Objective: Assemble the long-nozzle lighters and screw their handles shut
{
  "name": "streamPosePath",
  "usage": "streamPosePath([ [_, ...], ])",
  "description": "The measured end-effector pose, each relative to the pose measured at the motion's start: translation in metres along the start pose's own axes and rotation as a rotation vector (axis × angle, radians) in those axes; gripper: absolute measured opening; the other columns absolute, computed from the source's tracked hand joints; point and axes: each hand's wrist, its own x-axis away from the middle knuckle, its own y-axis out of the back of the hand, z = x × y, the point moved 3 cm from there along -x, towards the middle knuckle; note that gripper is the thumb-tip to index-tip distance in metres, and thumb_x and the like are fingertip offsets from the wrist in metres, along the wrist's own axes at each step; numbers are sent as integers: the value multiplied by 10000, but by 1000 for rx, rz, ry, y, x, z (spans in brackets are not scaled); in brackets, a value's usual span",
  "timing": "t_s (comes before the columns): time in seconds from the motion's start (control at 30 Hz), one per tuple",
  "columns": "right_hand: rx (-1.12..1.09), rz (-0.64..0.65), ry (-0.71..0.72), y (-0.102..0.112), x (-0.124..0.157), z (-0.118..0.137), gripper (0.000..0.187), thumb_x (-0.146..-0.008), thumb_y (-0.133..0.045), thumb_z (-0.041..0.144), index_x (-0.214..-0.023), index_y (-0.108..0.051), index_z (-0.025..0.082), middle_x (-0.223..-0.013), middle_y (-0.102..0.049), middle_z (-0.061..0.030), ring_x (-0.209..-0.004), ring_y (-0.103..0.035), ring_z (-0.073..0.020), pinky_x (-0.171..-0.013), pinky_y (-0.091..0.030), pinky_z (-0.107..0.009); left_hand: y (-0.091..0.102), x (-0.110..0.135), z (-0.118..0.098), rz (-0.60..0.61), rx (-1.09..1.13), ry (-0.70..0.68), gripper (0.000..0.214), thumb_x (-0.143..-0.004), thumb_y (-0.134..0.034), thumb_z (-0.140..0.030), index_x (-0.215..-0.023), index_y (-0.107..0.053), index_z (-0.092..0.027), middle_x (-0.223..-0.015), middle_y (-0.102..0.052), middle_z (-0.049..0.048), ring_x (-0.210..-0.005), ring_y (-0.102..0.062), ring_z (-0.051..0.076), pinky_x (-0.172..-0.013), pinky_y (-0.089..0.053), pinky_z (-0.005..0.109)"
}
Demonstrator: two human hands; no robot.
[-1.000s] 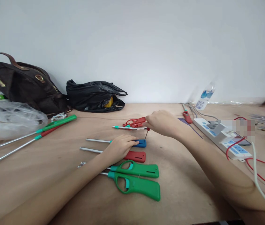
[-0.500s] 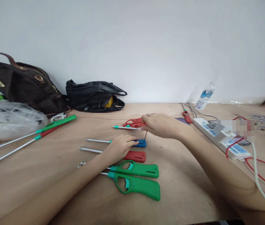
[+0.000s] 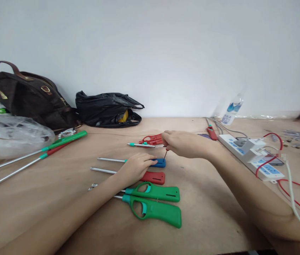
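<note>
While the left hand (image 3: 136, 168), loosely curled, pins the blue lighter (image 3: 161, 163) away from the tabletop's (image 3: 208, 216) edges, sideways force could skid the screwdriver (image 3: 167, 149) the right hand (image 3: 178, 142) pinches.

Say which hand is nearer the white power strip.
Right. The right hand, holding the screwdriver, is left of the white power strip; the left hand, on the blue lighter, is farther left.

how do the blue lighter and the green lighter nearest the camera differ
The blue lighter is partly covered by the left grip; the green lighter shows its whole handle and trigger loop. A red-handled tool points down at the blue lighter's handle; no tool touches the green lighter. Both lie on the table with teal collars and handles pointing right.
</note>
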Motion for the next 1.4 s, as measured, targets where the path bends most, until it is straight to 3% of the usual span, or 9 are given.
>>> streamPosePath([
  [0.13,161,29,-135,-1,-7,-1,203,-903,-449,102,-829,-638,119,-846,-698,-154,-791,-666,-252,-595,-402,-282,0,0,0,-10,-2,-3,356,-868,-411,-40,-1050,-682,-181,-1130,-688,57,-1011,-646,193,-874,-528,344],
  [0.27,-1,12,-36,-1,1,-5,172,-931,-476,217,-987,-604,117,-958,-694,-138,-831,-659,-234,-614,-421,-272,1,-1,-1,-5,7,-13,354,-870,-412,-39,-1063,-676,-173,-1146,-683,58,-1021,-643,196,-881,-525,346],
  [0.37,-98,41,34,-1,5,-6,161,-891,-507,131,-1037,-573,131,-1006,-684,-106,-800,-653,-182,-599,-415,-237,0,0,-1,-10,-3,-11,346,-873,-416,-46,-1066,-674,-170,-1148,-682,63,-1024,-641,205,-881,-524,355],
  [0.57,107,-4,-96,-2,-9,7,229,-955,-458,235,-877,-635,112,-879,-700,-159,-815,-671,-267,-615,-421,-297,0,-1,-1,5,-13,-6,355,-853,-416,-32,-1049,-678,-172,-1129,-687,60,-1002,-648,207,-861,-530,352],
  [0.77,-39,4,7,3,5,11,180,-922,-476,156,-1065,-566,94,-988,-686,-141,-792,-653,-192,-591,-413,-246,1,0,-1,16,2,-5,351,-863,-410,-49,-1060,-672,-172,-1143,-680,68,-1022,-639,210,-873,-528,364],
  [0.97,155,18,-144,-1,-7,-2,239,-946,-435,185,-873,-645,98,-855,-696,-174,-804,-667,-264,-596,-408,-289,1,0,0,-8,10,-9,358,-861,-415,-30,-1064,-672,-173,-1140,-682,64,-1011,-644,206,-868,-529,360],
  [1.17,-57,40,-6,-4,-3,-8,181,-932,-467,201,-1022,-591,104,-981,-692,-129,-794,-658,-191,-591,-412,-244,1,-2,-1,1,12,-14,351,-859,-423,-24,-1062,-671,-166,-1140,-682,69,-1017,-643,204,-878,-522,353],
  [1.3,103,41,-121,-2,-6,-11,236,-943,-446,211,-878,-645,102,-856,-704,-159,-782,-665,-235,-584,-393,-271,2,-2,-1,-13,11,-12,353,-866,-406,-26,-1057,-674,-156,-1129,-687,76,-1014,-646,208,-871,-528,358],
  [1.4,47,41,-91,-1,-4,-11,261,-956,-442,284,-917,-633,110,-906,-707,-154,-793,-664,-227,-592,-397,-268,2,-1,-1,-12,12,-16,353,-868,-405,-29,-1054,-677,-157,-1129,-688,79,-1012,-647,211,-872,-531,367],
])
